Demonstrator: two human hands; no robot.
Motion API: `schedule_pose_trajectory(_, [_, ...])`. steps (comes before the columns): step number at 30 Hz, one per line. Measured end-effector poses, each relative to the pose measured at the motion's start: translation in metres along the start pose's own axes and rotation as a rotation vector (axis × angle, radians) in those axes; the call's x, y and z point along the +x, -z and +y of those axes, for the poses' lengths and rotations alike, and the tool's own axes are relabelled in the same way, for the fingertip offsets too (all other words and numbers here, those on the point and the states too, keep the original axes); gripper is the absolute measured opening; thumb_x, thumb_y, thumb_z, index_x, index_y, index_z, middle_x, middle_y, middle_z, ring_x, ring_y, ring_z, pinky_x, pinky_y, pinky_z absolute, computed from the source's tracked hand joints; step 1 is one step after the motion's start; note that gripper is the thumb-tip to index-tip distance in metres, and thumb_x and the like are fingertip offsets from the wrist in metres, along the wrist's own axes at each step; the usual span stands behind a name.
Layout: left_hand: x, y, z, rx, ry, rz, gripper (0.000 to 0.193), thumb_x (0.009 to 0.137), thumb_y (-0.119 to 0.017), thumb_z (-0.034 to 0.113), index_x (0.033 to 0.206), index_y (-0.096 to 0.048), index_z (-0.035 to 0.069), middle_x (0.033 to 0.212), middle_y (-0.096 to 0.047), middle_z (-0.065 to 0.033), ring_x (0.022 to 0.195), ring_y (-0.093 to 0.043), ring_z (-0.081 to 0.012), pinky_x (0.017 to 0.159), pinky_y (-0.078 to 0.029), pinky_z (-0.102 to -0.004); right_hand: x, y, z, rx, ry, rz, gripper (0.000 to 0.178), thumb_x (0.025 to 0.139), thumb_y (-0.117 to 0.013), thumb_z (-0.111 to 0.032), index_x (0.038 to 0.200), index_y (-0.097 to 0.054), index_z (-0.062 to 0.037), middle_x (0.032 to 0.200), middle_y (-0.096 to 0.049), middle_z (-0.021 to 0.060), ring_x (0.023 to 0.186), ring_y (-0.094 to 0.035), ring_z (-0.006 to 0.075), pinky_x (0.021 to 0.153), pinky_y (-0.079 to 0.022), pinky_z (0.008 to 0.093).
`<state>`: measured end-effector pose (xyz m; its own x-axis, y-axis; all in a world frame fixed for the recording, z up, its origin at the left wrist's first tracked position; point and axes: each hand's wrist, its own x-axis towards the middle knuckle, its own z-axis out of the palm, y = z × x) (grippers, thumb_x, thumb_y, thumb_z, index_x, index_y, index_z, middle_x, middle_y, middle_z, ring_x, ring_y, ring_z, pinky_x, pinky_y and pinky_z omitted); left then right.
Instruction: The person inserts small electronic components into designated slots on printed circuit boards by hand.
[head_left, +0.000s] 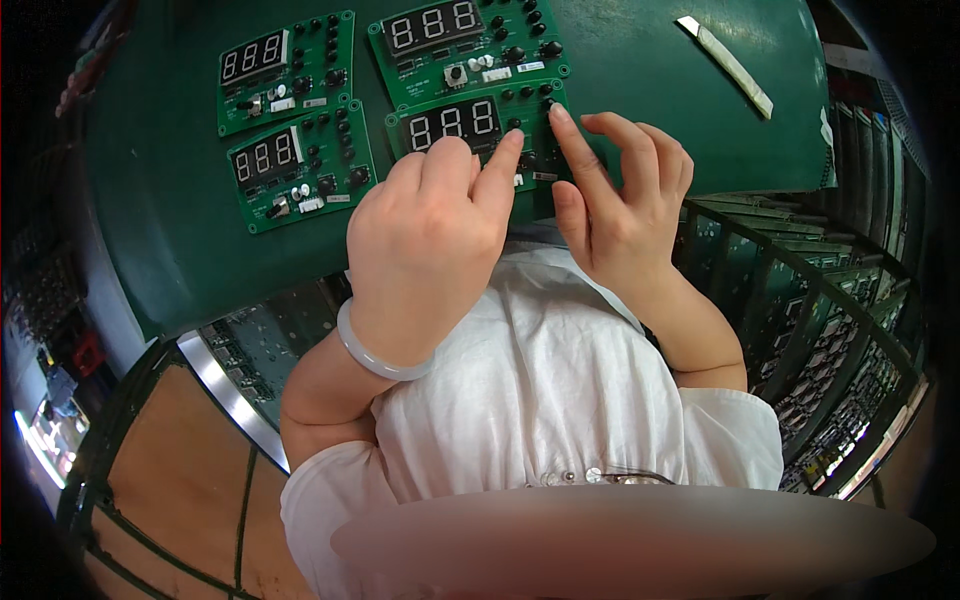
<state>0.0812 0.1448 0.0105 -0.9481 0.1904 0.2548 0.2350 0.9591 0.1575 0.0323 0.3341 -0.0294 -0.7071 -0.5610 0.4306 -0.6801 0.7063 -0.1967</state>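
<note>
A green circuit board (395, 128) with a black three-digit display (455, 124) lies in front of me, partly covered by my hands. My left hand (430, 225) is over its lower left, index finger stretched out to a small round black part (516, 122). The other left fingers are bent, and the thumb is mostly hidden. With fingers spread, my right hand (630, 205) puts its index fingertip at the board's right edge, by another small black part (547, 90). I see nothing held in the right hand. A pale bangle (385, 365) circles my left wrist.
Directly behind lies a similar board (470, 85); two more, an upper left board (310, 75) and a lower left board (345, 165), lie on the green tabletop (660, 70). A slim pale cutter knife (727, 66) is at far right. Racks of boards (810, 320) stand beside me.
</note>
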Motion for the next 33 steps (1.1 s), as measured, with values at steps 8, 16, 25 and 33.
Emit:
schedule_pose_trajectory(8, [0.007, 0.004, -0.004, 0.081, -0.102, -0.053, 0.026, 0.084, -0.071, 0.014, 0.109, -0.077, 0.015, 0.074, -0.047, -0.0006, 0.064, -0.056, -0.0147, 0.049, -0.047, -0.0287, 0.001, -0.007, -0.003, -0.086, 0.008, 0.022, 0.044, 0.082, -0.068, -0.027, 0.124, -0.071, -0.0123, 0.113, -0.058, 0.0019, 0.107, -0.054, 0.0252, 0.094, -0.036, 0.0456])
schedule_pose_trajectory(16, [0.01, 0.014, -0.007, -0.004, -0.075, -0.169, 0.045, 0.083, -0.064, 0.002, 0.125, -0.073, 0.016, 0.076, -0.048, -0.0051, 0.065, -0.057, -0.0197, 0.057, -0.049, -0.0342, 0.006, -0.006, 0.003, 0.036, -0.02, 0.054, 0.044, 0.082, -0.068, -0.024, 0.124, -0.071, -0.0116, 0.111, -0.06, 0.003, 0.105, -0.055, 0.0254, 0.093, -0.037, 0.0451])
schedule_pose_trajectory(25, [0.011, 0.002, -0.01, -0.037, -0.066, -0.074, 0.044, 0.079, -0.066, 0.01, 0.123, -0.074, 0.013, 0.074, -0.047, -0.0019, 0.062, -0.057, -0.0157, 0.053, -0.05, -0.031, 0.007, -0.006, 0.005, 0.022, -0.066, 0.013, 0.044, 0.086, -0.064, -0.017, 0.129, -0.071, -0.0118, 0.11, -0.061, 0.0053, 0.099, -0.057, 0.0248, 0.095, -0.038, 0.041])
schedule_pose_trajectory(33, [0.017, 0.01, -0.01, 0.06, -0.156, -0.156, 0.045, 0.079, -0.066, 0.011, 0.123, -0.073, 0.011, 0.074, -0.048, -0.0018, 0.062, -0.058, -0.0155, 0.051, -0.05, -0.0306, 0.009, -0.005, 0.0, 0.068, -0.041, 0.053, 0.043, 0.084, -0.065, -0.015, 0.125, -0.073, -0.0093, 0.107, -0.062, 0.0041, 0.097, -0.058, 0.0241, 0.094, -0.039, 0.0407])
